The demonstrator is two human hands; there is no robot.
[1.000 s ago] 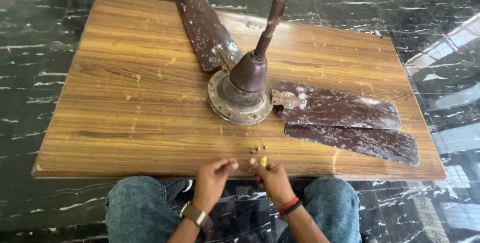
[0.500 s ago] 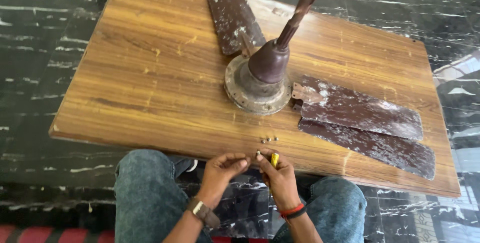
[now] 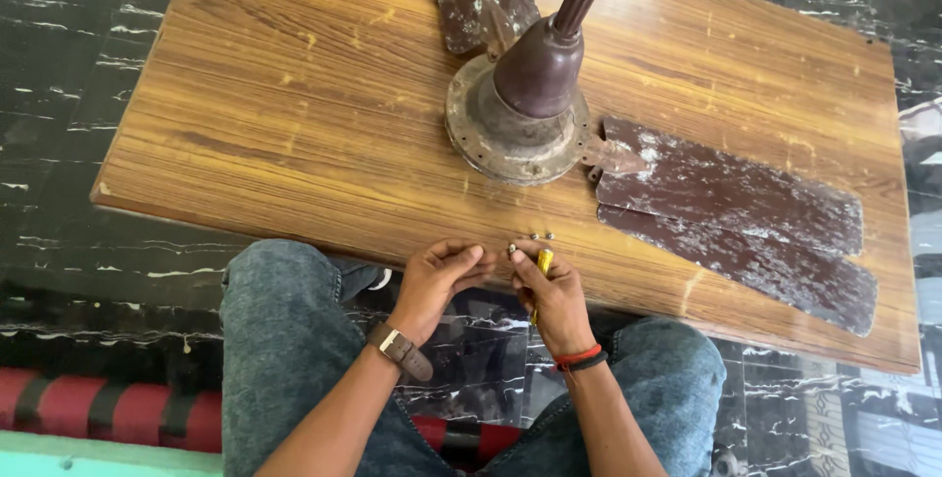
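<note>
Right hand grips a yellow-handled screwdriver with closed fingers at the near edge of the wooden table. Left hand is loosely curled; contents indeterminate. Small metal screws lie adjacent.

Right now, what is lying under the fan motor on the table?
The fan motor rests directly on the wooden table. Brown blades spread out from its rim. Whatever lies beneath its round base is covered.

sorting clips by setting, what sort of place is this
Probably a home or small repair spot, not a factory: a low wooden table on dark marble floor, with a worn ceiling fan taken down onto it.
</note>
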